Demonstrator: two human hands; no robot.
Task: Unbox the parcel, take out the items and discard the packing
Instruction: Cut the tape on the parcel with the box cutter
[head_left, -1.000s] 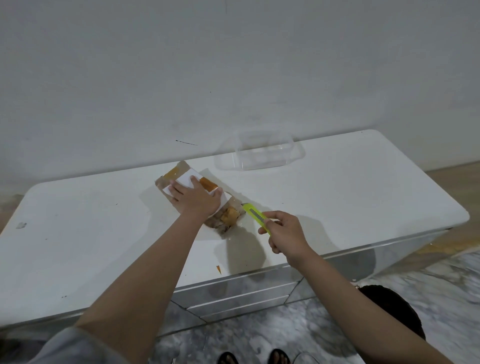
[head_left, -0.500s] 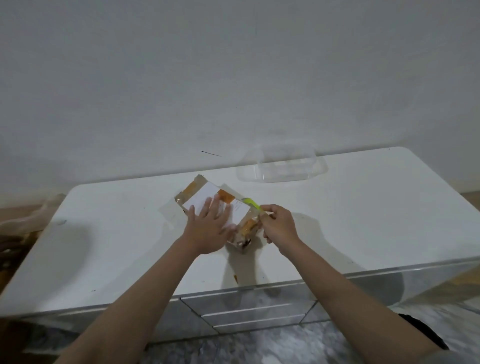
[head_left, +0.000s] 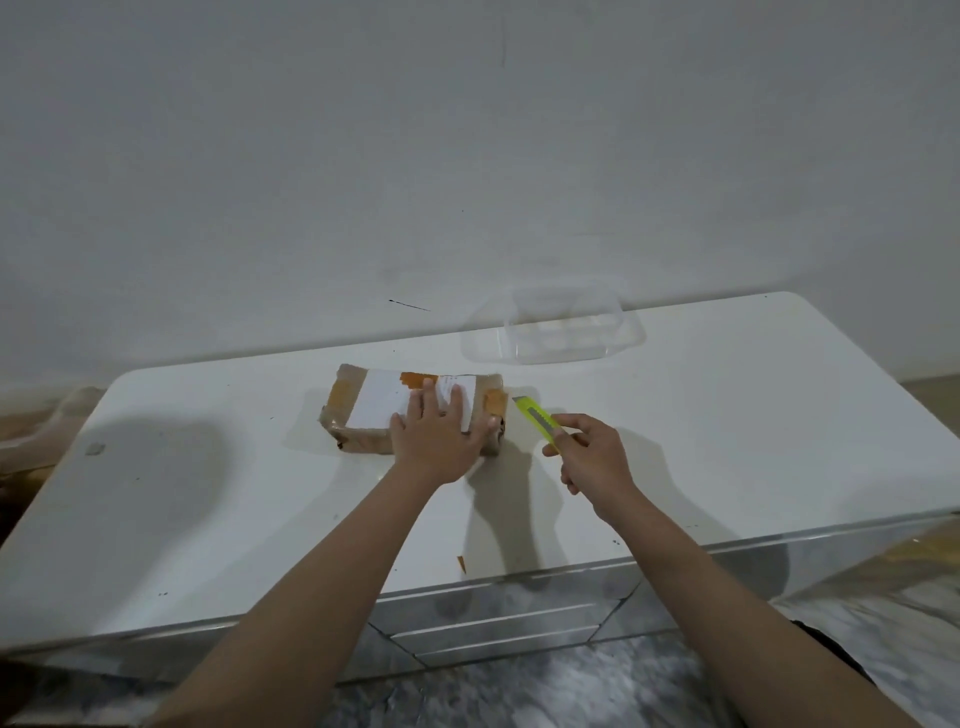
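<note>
Head view: our left hand (head_left: 436, 441) presses flat on the parcel (head_left: 363, 415), hiding its label's right part. Our right hand (head_left: 592, 457) grips the cutter (head_left: 537, 418); we can't make out its blade.

The parcel (head_left: 363, 415) is brown cardboard wrapped in glossy clear tape, with strips of orange tape (head_left: 496, 401) and a matt white paper label (head_left: 387, 402) on its top face. The cutter (head_left: 537, 422) has a bright yellow-green plastic body, smooth, with a dull grey metal strip along it. Near the tabletop's far edge stands a container (head_left: 553, 332) of thin transparent plastic, faintly shiny. The tabletop (head_left: 753, 415) is white, smooth and glossy, specked with small dark marks. Its front below the near edge looks like mirrored, polished panels (head_left: 493, 618). The floor (head_left: 519, 691) is veined grey stone with a sheen. The wall (head_left: 467, 156) is matt grey-white.
</note>
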